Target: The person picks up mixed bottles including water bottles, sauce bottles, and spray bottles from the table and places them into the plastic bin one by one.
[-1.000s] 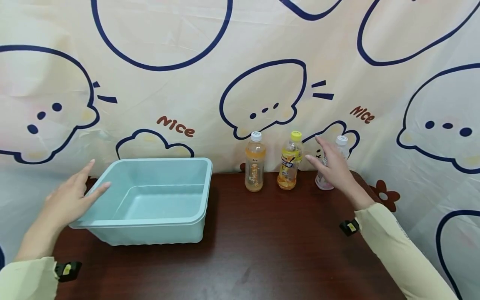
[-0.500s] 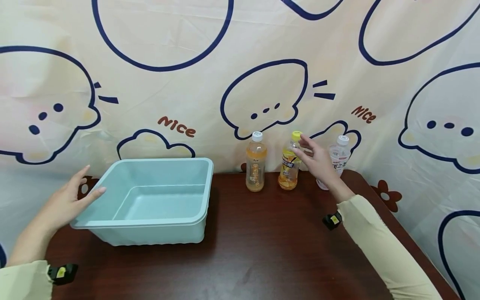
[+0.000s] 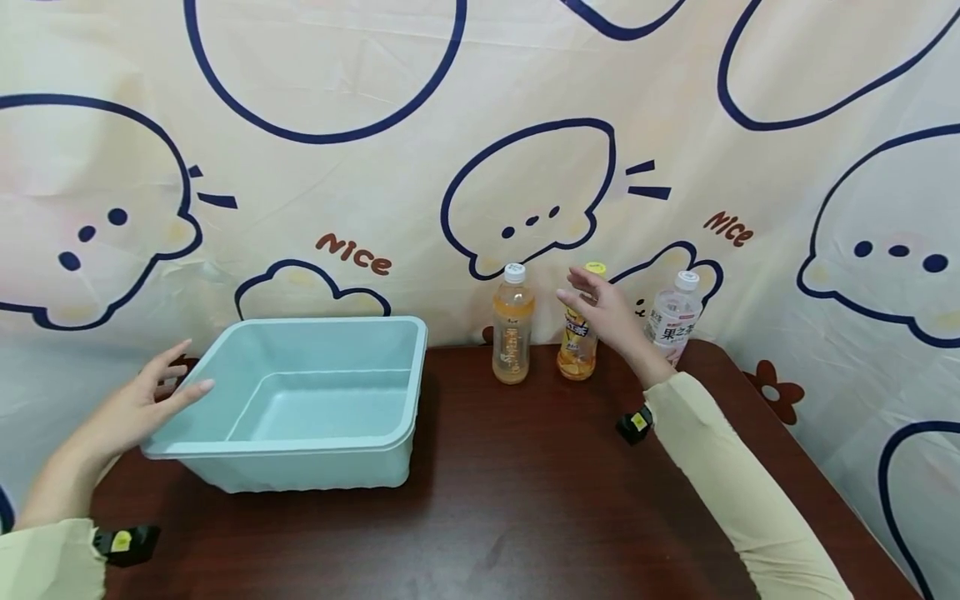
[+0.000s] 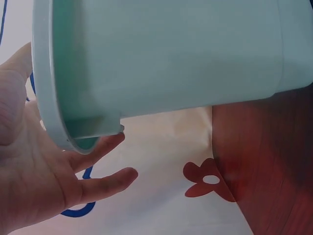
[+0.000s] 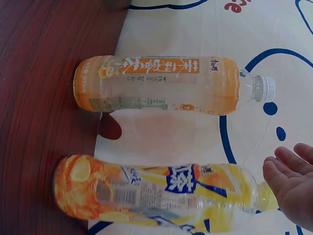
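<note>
1. To the right of the pale-blue rectangular plastic tub (image 3: 285,447), the step in hand looked like a reach for the yellow-capped clear plastic bottle with an orange-and-yellow label (image 3: 576,354).
2. Doing it well probably meant thumb and fingers either side of the neck, bottle kept upright, no bump to the white-capped clear plastic bottle with an orange label (image 3: 511,350), next nearer the tub.
3. Right hand (image 3: 606,312): fingers loosely bent, apart, gripping nothing. Cap sat right by the fingertips, body below them; contact couldn't be told.
4. Yellow-capped bottle stood upright on the dark red-brown table (image 3: 510,517), second out from the tub; white-capped clear bottle with a pale label (image 3: 671,327) was farthest.
5. Left hand (image 3: 135,408): at the tub's left rim, fingers spread, no grip visible; touch unclear.
</note>
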A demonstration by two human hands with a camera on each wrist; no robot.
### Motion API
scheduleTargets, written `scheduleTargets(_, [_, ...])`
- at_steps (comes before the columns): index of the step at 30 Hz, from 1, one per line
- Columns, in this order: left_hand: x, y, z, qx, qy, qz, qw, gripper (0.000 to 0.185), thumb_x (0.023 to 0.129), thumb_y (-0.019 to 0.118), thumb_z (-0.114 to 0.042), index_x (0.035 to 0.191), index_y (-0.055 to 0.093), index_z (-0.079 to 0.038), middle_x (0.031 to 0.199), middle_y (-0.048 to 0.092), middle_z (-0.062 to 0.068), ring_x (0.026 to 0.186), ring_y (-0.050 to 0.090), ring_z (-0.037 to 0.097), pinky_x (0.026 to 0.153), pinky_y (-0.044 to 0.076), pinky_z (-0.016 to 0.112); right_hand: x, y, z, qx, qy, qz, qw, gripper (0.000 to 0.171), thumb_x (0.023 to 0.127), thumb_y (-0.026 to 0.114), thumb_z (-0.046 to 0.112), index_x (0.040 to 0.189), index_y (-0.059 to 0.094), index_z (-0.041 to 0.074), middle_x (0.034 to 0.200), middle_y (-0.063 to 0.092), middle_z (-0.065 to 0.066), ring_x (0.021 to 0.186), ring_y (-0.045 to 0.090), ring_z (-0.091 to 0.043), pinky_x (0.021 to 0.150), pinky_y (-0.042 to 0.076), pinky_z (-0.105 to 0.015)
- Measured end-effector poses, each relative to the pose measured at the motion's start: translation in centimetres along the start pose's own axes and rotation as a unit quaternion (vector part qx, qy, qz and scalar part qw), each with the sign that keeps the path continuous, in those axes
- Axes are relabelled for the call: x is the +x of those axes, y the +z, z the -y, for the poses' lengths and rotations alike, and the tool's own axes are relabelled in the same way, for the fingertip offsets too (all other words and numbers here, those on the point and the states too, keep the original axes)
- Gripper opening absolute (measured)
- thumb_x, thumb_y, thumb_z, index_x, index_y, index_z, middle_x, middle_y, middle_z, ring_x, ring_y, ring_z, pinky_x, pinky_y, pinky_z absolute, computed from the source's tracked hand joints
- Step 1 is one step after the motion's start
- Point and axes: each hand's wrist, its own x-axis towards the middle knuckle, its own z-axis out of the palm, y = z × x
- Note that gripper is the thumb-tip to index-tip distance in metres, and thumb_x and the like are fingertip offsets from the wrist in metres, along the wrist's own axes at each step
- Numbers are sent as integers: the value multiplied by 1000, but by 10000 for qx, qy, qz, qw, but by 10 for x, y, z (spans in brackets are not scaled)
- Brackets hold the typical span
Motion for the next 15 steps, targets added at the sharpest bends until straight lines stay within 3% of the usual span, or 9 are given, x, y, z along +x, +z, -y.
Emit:
scheduleTargets(6, [0, 2, 6, 5, 38, 71, 10000, 81, 94, 43, -43, 145, -10, -10, 136, 13, 40, 113, 23, 57, 74, 37, 66, 7, 8, 6, 83, 4, 200, 9998, 67, 89, 54, 42, 141, 31, 7, 140, 38, -15, 128, 37, -29, 101, 33, -42])
scheduleTargets(11, [3, 2, 11, -197, -19, 187, 9996, 79, 95, 42, -41, 144, -12, -11, 136, 9, 41, 114, 22, 58, 72, 41, 61, 12, 16, 10, 74, -14, 233, 9997, 68, 87, 56, 44, 140, 34, 8, 139, 39, -14, 128, 37, -26, 104, 30, -39])
scheduleTargets(15, [5, 2, 16, -445, -102, 275, 9986, 77, 95, 42, -41, 144, -16, -23, 137, 3, 42, 117, 16, 61, 74, 39, 60, 17, 22, 14, 103, 91, 227, 9996, 72, 85, 57, 47, 140, 33, 9, 140, 38, -13, 129, 36, -24, 104, 29, -39])
